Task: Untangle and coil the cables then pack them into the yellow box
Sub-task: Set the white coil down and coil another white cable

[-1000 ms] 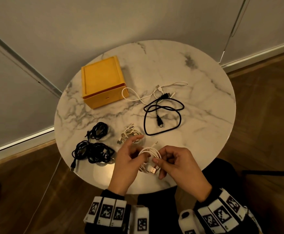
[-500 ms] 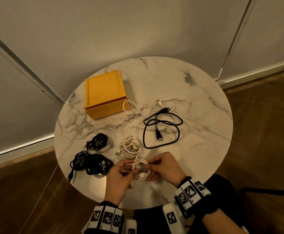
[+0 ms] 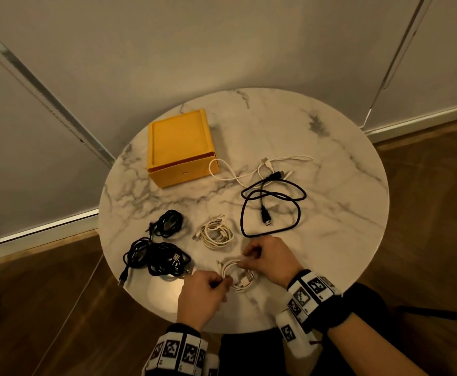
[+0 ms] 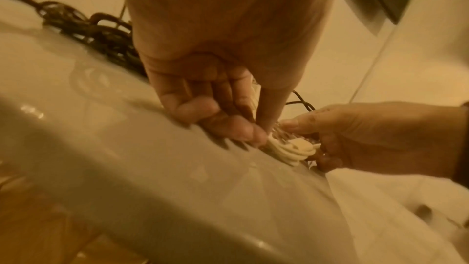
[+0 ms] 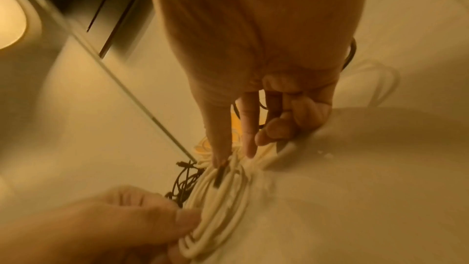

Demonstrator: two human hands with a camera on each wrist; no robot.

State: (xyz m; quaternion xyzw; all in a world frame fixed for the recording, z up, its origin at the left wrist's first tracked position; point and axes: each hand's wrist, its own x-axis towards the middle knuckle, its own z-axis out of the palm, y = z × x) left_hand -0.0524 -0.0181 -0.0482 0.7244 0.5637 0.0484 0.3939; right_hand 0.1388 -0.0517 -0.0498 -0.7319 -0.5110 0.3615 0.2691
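Item, lower centre of the head frame: a white coiled cable point(image 3: 236, 275) lying on the marble surface point(image 3: 330, 240), held between your two hands. Your left hand point(image 3: 202, 291) has its grip pinching the coil's near-left edge between thumb and curled fingers point(image 4: 236, 127); your right hand point(image 3: 270, 260) has its grip pinching the strands at the coil's far side with thumb and forefinger, the other fingers point(image 5: 296, 115) curled. Item, just above: a second white coil point(image 3: 216, 232), free on the surface. Item, lower left: two bundles of black cable, the small black bundle point(image 3: 169, 223) above the large black bundle point(image 3: 158, 259). Item, centre right: a loose black cable point(image 3: 270, 210), uncoiled, crossing a loose white cable point(image 3: 251, 172) whose end touches the yellow box point(image 3: 181, 147). The box stands shut at upper centre-left, well apart from your hands.
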